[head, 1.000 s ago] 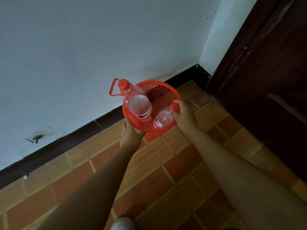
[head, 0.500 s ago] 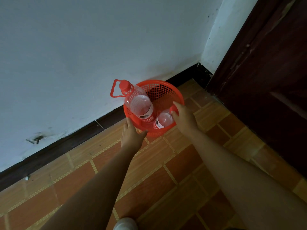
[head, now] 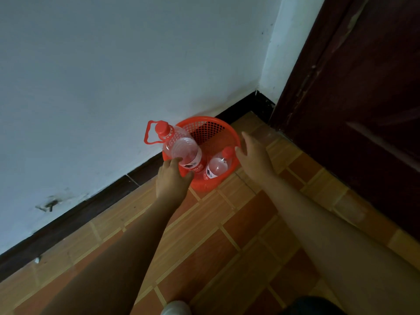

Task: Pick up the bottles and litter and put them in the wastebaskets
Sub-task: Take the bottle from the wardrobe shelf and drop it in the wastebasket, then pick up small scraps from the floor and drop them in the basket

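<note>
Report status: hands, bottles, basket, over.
Left hand touching large handled bottle; right hand open, holding nothing. Both it and small bottle stand in red mesh wastebasket. Nothing in the way.

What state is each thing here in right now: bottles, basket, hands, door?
Big bottle: capped, tilted in the basket, neck and handle sticking out over the rim.
Small bottle: capped, inside the basket, leaning.
Basket: upright on the floor by the wall.
Left hand: fingers touching the big bottle.
Right hand: open, holding nothing.
Door: shut, it seems.
</note>
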